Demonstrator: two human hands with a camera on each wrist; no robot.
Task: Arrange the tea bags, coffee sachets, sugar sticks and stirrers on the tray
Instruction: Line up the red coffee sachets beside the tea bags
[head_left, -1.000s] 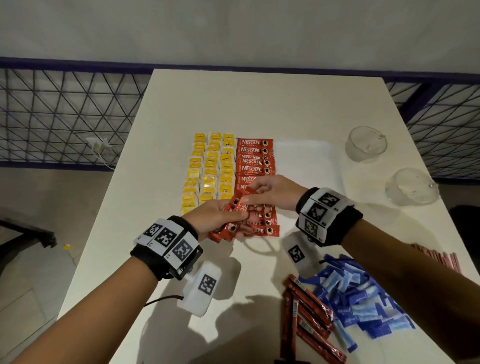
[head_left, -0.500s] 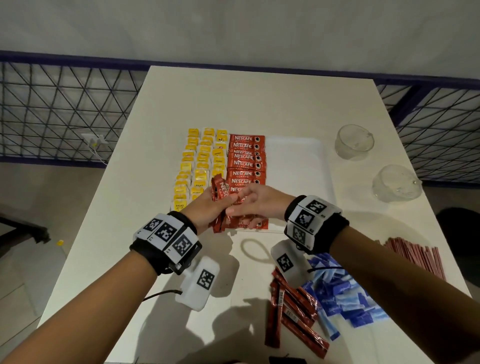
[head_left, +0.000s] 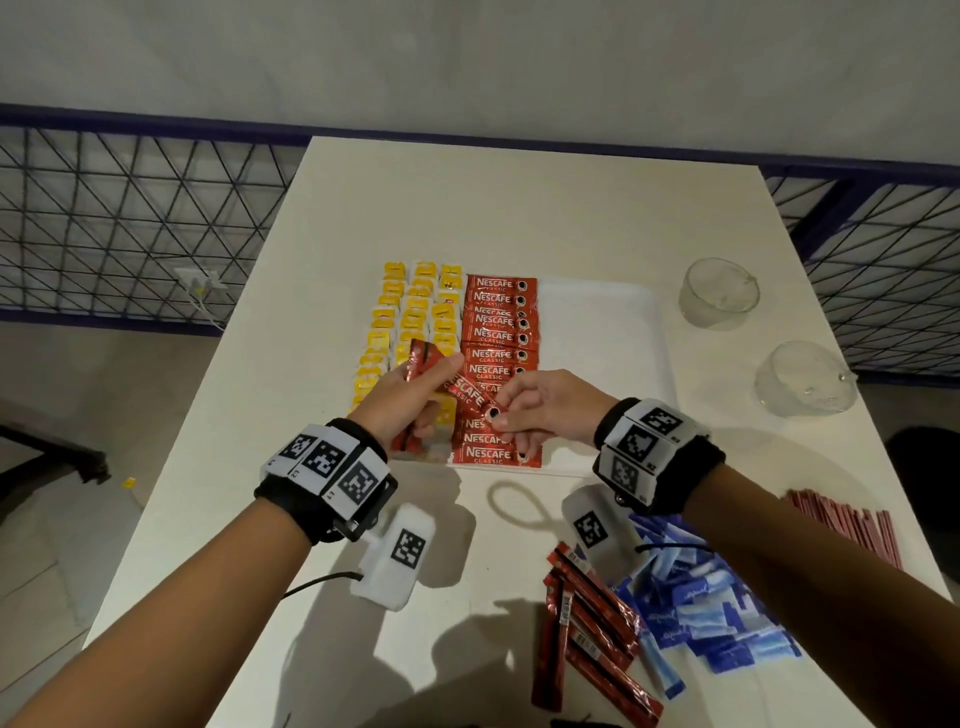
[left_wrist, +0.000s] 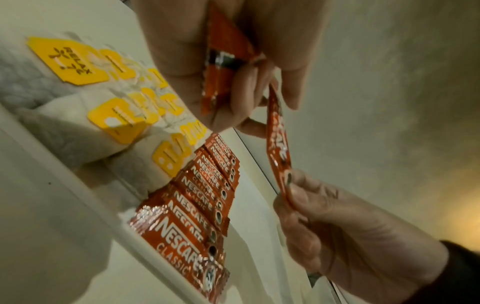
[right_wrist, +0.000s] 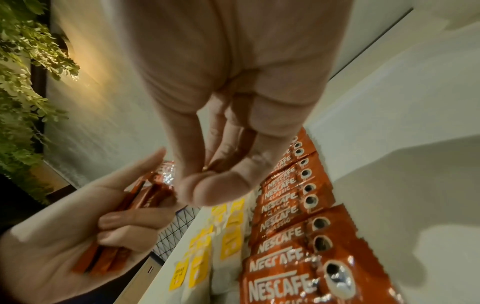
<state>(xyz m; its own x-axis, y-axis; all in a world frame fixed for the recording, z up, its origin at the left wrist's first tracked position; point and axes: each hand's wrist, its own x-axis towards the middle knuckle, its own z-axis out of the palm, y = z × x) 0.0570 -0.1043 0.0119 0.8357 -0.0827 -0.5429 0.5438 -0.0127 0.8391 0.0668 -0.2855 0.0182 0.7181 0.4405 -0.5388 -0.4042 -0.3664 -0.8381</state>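
Left hand (head_left: 410, 400) curled round a small bundle of coffee sachets (head_left: 423, 358), held upright over the tray (head_left: 602, 364), above its tea bags (head_left: 415, 312). Right hand (head_left: 545, 410) pinching the cup-printed end of one sachet (head_left: 470, 397) between thumb and fingertips, other end at the left thumb, slanting over the tray's near part. On the tray: yellow-tagged tea bags in three columns at its left edge, a column of sachets (head_left: 498, 332) beside them. Nearer than the tray on the table (head_left: 467, 208): red sticks (head_left: 587, 623), blue sachets (head_left: 696, 608).
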